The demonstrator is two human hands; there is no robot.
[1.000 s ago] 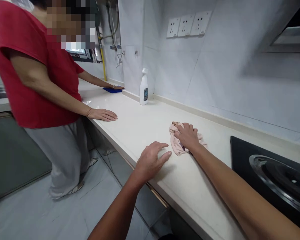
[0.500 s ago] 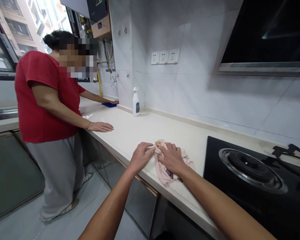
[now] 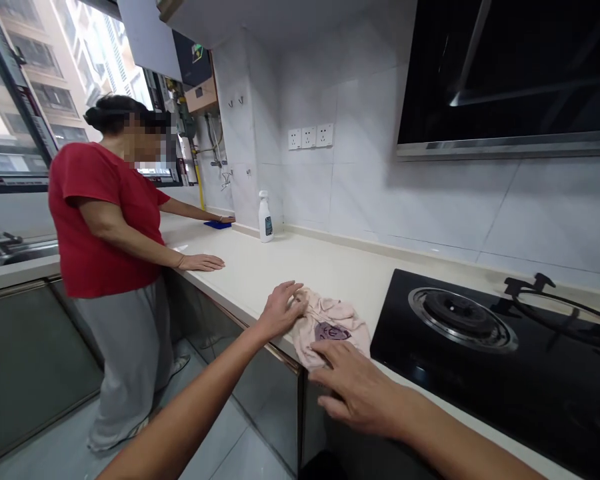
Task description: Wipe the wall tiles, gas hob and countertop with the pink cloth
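A crumpled pale pink cloth with a purple printed patch lies on the white countertop, just left of the stove. My left hand is at the cloth's left edge, fingertips touching it, thumb and fingers apart. Over the near edge of the cloth is my right hand, its fingers spread and loosely bent. Whether the right fingertips press on the fabric I cannot tell.
A black gas stove adjoins the cloth on the right. A white spray bottle stands by the wall. At left, a person in a red shirt leans on the counter, one hand on a blue cloth. A range hood hangs above.
My right hand has drawn back from the top of the cloth toward me, uncovering the purple patch. The cloth looks more spread out. My left hand stays at its left edge.
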